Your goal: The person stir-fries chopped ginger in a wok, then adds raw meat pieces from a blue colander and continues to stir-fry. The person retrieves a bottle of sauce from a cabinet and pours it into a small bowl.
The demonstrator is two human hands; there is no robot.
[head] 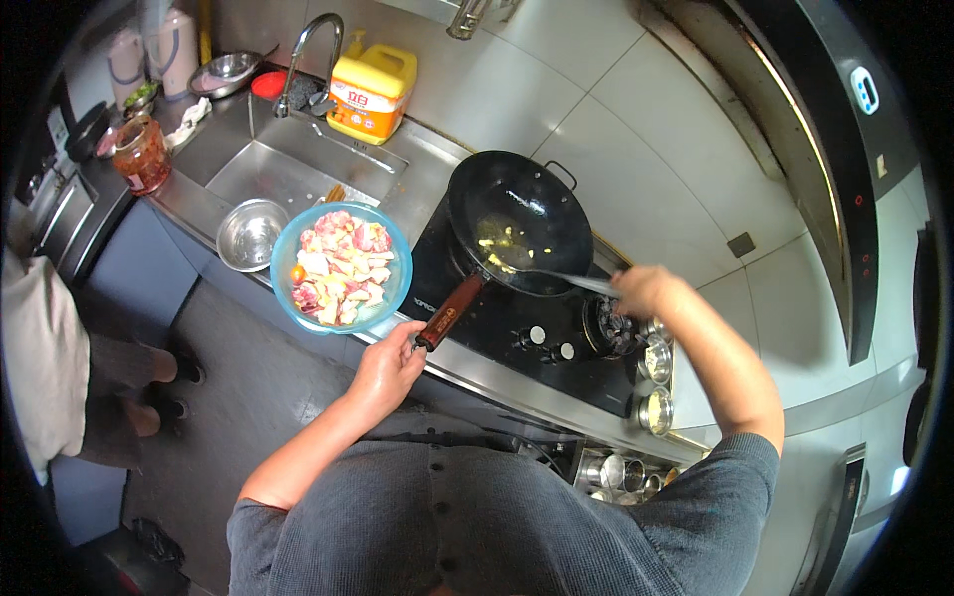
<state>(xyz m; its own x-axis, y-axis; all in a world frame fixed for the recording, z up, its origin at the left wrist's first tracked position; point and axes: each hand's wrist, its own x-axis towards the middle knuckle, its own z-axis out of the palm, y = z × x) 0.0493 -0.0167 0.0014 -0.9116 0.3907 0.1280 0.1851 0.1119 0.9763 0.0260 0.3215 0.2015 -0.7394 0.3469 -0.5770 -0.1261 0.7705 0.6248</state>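
Note:
A black wok (522, 201) sits on the left burner of a black glass gas stove (484, 343). Small yellow pieces (496, 257), perhaps ginger or garlic, lie in a little oil at its bottom. My left hand (391, 365) has its fingers around the tip of the wok's reddish-brown wooden handle (451, 311). Gripped in my right hand (647, 290) is a metal spatula (570, 279), its blade down in the wok beside the yellow pieces. Left of the handle, a blue-rimmed plastic bowl (405, 287) holds raw chopped meat (344, 268), apparently poultry.
A steel bowl (253, 235) stands at the sink (261, 167). Behind are a faucet (298, 56) and a yellow detergent jug (373, 93). Small seasoning bowls (656, 410) line the stove's right end. A range hood (827, 149) overhangs at right. Another person (48, 365) stands at left.

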